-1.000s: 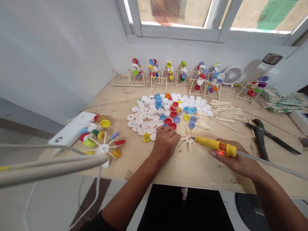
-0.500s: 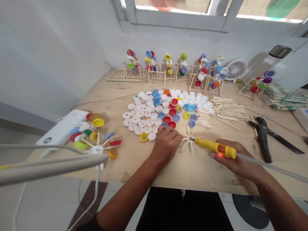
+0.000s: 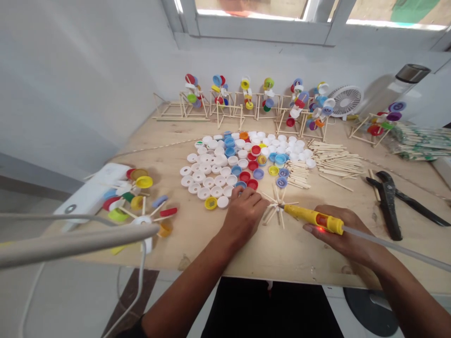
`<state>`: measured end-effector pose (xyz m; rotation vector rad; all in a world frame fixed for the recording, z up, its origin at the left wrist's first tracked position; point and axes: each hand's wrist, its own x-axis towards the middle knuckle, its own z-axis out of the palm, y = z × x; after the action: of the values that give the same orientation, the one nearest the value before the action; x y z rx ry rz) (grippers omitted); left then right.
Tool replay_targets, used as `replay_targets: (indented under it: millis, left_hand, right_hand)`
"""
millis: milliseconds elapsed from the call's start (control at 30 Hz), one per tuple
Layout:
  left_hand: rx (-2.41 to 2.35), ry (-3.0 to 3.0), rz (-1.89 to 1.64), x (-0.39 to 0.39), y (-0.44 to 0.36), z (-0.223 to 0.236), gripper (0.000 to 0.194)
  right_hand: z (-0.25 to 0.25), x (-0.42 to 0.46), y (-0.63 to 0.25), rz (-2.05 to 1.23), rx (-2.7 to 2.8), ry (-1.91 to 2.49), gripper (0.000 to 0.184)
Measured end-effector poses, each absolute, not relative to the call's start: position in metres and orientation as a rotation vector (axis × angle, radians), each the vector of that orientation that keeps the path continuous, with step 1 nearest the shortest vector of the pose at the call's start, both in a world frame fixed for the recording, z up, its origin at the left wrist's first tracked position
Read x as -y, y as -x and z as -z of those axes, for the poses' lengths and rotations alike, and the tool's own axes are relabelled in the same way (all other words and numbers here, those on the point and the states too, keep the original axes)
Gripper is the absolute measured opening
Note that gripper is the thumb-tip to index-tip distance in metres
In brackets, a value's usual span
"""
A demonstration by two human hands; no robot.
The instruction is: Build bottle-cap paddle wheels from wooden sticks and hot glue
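A star of short wooden sticks lies flat near the table's front, its spokes spreading from a small centre. My left hand is closed at the star's left side, fingertips pinching the end of one stick. In my right hand is a yellow glue gun with a glowing red light and a long translucent glue stick out of its back. The gun's nozzle points left and meets the star's centre. Just beyond the left hand are loose bottle caps, mostly white, with red, blue and yellow ones among them.
Stick frames with cap wheels line the wall. Loose sticks lie behind the star; black-handled pliers are at right. A small fan and a bottle stand behind. Cap wheels sit left, beside a foreground cable.
The view has shifted slightly. Both hands keep nearly the same places, and the glue gun's nozzle stays at the star's centre.
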<state>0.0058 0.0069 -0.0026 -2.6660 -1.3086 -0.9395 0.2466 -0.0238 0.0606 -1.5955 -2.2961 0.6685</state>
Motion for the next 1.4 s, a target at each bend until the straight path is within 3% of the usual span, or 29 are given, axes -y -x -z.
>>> replay_targets:
  millis: [1400]
  left_hand:
    - [1.287, 2.649, 0.930, -0.007, -0.008, 0.002, 0.017]
  right_hand:
    - [-0.064, 0.028, -0.254, -0.477, 2.390, 1.792, 0.039]
